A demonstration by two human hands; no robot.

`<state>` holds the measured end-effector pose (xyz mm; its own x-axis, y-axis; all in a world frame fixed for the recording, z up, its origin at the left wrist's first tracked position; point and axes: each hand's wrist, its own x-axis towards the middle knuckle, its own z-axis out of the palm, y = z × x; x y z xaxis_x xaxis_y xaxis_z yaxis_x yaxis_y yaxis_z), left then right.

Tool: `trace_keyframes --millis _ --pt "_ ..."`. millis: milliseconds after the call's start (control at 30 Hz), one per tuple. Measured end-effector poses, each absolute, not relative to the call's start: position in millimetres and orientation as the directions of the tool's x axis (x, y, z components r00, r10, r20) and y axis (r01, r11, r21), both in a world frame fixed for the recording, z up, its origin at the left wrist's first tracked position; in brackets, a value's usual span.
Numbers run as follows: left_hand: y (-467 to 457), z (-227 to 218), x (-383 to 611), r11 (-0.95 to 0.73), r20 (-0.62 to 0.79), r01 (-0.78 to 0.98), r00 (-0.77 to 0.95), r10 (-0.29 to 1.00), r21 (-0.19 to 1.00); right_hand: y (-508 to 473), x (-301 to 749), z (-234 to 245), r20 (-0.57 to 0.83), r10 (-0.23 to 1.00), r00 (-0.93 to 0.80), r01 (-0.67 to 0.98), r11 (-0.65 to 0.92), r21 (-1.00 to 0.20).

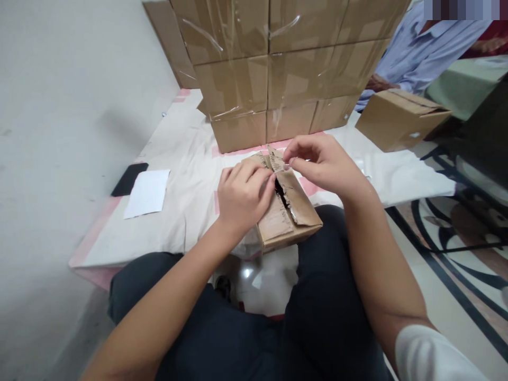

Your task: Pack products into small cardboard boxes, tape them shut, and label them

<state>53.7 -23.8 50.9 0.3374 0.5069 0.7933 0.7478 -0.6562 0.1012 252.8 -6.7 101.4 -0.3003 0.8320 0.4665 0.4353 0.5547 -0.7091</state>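
Note:
A small brown cardboard box sits at the table's front edge, in front of my knees. Its top flaps are torn and rough along the middle seam, with a dark gap between them. My left hand lies over the left flap, fingers curled and pressed on the box. At the far end of the seam my right hand is closed in a pinch. Between thumb and forefinger shows a small see-through piece that looks like clear tape. The inside of the box is too dark to make out.
Stacked, taped cartons form a wall at the back of the cloth-covered table. A white paper overlaps a black phone-like object at left. Another carton stands at right, near a person in a blue shirt.

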Motion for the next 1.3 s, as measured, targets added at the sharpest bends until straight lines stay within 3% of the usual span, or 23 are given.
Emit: trace_keyframes --millis 300,667,1067,1167,1300 --pt "-22.1 48.3 53.6 -0.649 0.794 0.753 0.330 0.510 0.105 -11.3 252.7 102.7 0.381 0.801 -0.462 0.399 0.572 -0.717" --pt "-22.6 53.9 35.9 -0.613 0.728 0.789 0.397 0.559 0.040 -8.6 250.4 94.9 0.442 0.817 -0.370 0.390 0.569 -0.724" --pt "-24.0 52.6 39.8 -0.608 0.709 0.750 0.278 0.649 0.262 -7.7 248.2 91.8 0.332 0.826 -0.455 0.185 0.452 -0.872" --pt "-23.1 51.6 40.9 -0.603 0.689 0.733 0.262 0.676 0.314 -8.7 246.1 93.5 0.338 0.809 -0.481 0.212 0.481 -0.851" --pt "-21.6 51.3 41.5 -0.593 0.684 0.720 0.227 0.693 0.361 -8.8 239.5 91.6 0.407 0.825 -0.392 0.356 0.544 -0.760"
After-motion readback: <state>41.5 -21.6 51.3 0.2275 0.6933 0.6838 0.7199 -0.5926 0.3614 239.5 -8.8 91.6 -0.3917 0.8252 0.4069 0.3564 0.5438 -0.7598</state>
